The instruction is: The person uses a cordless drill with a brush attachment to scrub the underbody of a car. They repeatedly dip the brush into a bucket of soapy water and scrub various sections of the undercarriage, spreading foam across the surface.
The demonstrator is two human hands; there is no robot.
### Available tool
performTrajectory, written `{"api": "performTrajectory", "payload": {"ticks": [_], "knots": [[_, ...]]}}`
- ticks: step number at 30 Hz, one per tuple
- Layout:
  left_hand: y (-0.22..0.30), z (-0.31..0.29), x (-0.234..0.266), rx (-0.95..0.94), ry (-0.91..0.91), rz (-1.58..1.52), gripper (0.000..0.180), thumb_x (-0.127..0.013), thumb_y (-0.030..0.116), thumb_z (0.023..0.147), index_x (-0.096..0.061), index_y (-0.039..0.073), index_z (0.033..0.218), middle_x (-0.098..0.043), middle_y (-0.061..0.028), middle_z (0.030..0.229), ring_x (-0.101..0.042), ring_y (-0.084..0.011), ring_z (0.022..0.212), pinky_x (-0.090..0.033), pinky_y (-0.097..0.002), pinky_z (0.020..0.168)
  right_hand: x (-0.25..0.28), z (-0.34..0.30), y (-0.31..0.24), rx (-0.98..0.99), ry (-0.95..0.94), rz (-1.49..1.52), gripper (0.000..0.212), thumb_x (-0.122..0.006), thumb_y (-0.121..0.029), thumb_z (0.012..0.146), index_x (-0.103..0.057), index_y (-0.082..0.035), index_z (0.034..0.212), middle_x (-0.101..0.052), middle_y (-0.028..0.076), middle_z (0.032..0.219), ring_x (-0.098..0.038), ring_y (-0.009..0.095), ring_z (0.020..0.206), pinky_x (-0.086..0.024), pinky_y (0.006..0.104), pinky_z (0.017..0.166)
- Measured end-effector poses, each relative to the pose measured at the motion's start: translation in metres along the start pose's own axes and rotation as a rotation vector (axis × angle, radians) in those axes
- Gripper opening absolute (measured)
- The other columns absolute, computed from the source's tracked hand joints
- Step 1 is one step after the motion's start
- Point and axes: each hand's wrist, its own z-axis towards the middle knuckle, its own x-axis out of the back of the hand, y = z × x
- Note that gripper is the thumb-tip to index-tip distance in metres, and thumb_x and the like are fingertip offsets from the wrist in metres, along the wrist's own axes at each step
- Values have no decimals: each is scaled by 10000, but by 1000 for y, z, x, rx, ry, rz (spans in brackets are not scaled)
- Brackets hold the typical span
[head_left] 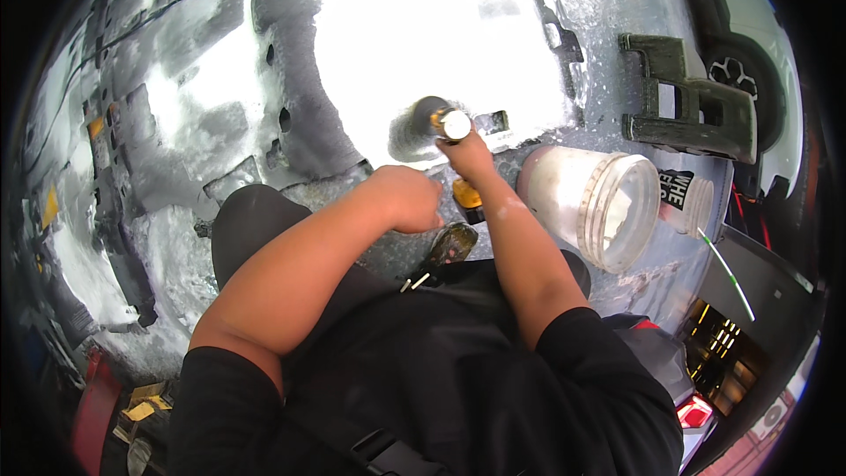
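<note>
From my remote view, the right hand (469, 159) gripped the power tool (455, 126) over the mat (304, 115); the left (405, 198) was curled, contents hidden. Foam (379, 53) whitened the middle, grey showed leftward: I judged scrubbing partway, foam uncleared.

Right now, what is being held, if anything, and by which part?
The right hand grips a power tool by the handle, next to its yellow base; whether the left hand holds anything cannot be told.

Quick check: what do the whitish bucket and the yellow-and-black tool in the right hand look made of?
Bucket: probably plastic, cloudy and smeared; its translucent wall and ridged rim suggest it. Tool: likely moulded plastic housing, judging by the smooth yellow; glare leaves metal parts uncertain.
</note>
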Motion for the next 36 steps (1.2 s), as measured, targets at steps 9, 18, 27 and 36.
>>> {"api": "performTrajectory", "payload": {"ticks": [9,18,27,36], "knots": [[-43,1,-5,220,58,-9,441,-613,340,921,-687,65,1257,-732,-182,1197,-700,-348,1122,-555,-469,957,-29,8,-53,137,14,50,790,-807,-367,845,-446,-67,1480,-709,256,1219,-663,438,1183,-537,475,985],[-28,-14,-7,126,157,-26,457,-625,400,954,-661,99,1296,-717,-189,1182,-680,-379,1130,-546,-487,961,64,65,16,-180,-68,206,644,-781,-333,901,-479,-64,1402,-717,95,863,-681,169,654,-534,347,533],[-22,-13,3,96,172,-105,422,-638,377,942,-682,82,1240,-738,-183,1114,-703,-393,1049,-551,-496,921,-61,17,-94,202,-139,-50,910,-805,-362,844,-344,-77,1575,-742,225,1143,-685,424,1141,-538,463,993],[-19,-44,-8,109,199,-116,430,-640,367,950,-670,74,1262,-723,-195,1169,-678,-379,1125,-540,-495,952,89,121,-16,-113,160,134,740,-824,-401,857,-454,-66,1403,-660,72,765,-592,150,536,-509,324,481]]}}
